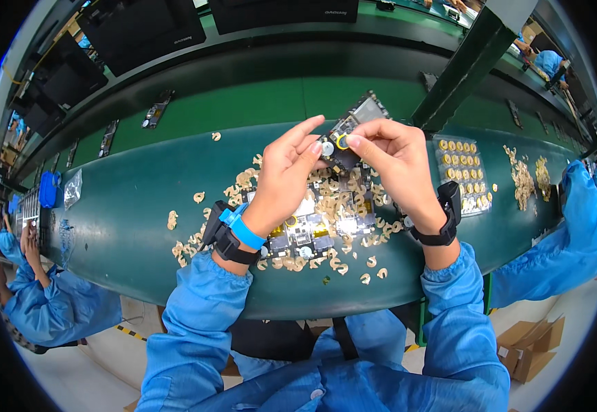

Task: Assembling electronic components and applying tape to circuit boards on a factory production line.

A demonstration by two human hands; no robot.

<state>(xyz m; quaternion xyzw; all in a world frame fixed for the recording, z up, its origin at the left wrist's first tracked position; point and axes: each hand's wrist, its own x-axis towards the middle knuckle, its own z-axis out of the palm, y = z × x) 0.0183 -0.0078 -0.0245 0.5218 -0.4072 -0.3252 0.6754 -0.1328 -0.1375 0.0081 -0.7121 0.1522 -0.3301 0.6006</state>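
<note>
A dark circuit board (367,111) is raised and tilted above the green table. My left hand (281,175) grips it along its left side, with the forefinger stretched out past it. Thumb and fingers of my right hand (403,159) pinch a small yellow-rimmed disc (342,142) against the face of the board. Beside that disc, a pale round part (327,148) shows on the board near my left thumb. Below both hands lie several more circuit boards (302,232), partly covered by loose beige C-shaped pieces (331,206).
To the right stands a clear tray (442,159) with rows of yellow-rimmed discs, then piles of beige scraps (521,180). A belt (230,110) carrying spaced boards runs behind, beside a green post (458,72). Co-workers in blue sleeves (573,213) sit on both sides.
</note>
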